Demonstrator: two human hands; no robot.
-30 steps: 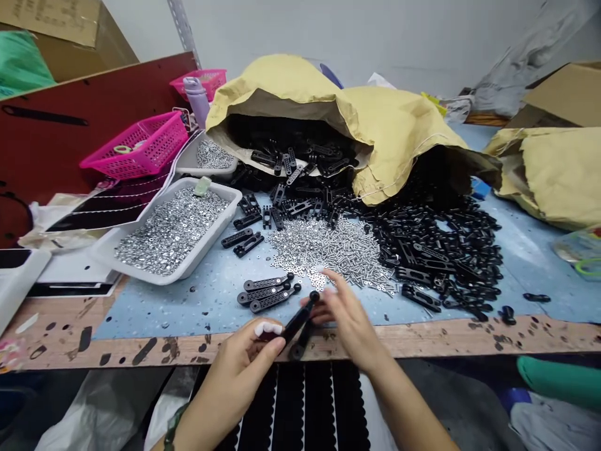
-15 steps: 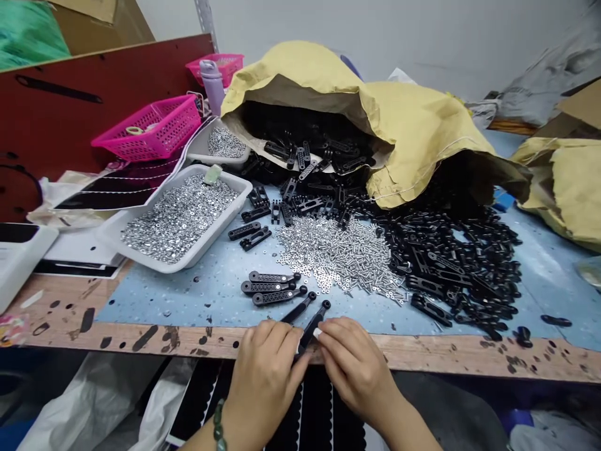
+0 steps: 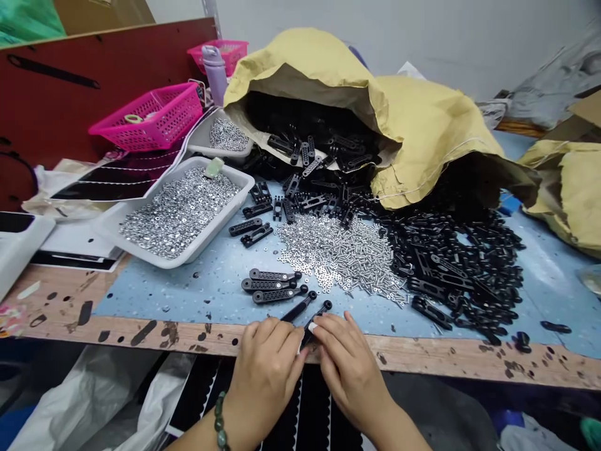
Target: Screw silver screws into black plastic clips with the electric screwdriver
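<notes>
**Inspector:** Okay, report hand status. Where are your hands?

**Checklist:** Your left hand and right hand sit close together, just over the front edge of the wooden bench. Your hands are narrow, not spread wide.

**Inspector:** What does each hand hold?

**Checklist:** Your left fingers curl over the lower end of one black plastic link bar, which angles up and away from you. Your right fingertips pinch a second link bar, which lies just beside the first. Both bars have a round knob at the far end. A green beaded bracelet circles your left wrist.

**Inspector:** What lies nearest the work point?

**Checklist:** Directly ahead of your hands, three assembled black links lie side by side on the blue work mat. Beyond them is a loose heap of silver screws and washers. To its right is a large pile of black link parts.

**Inspector:** And the stock further back?

**Checklist:** A white plastic tray of hex nuts stands to the left of the heap. Behind the heap, a yellow woven sack lies on its side, with black parts spilling from its mouth. A pink perforated basket sits at the far left, near a lilac water bottle.
</notes>
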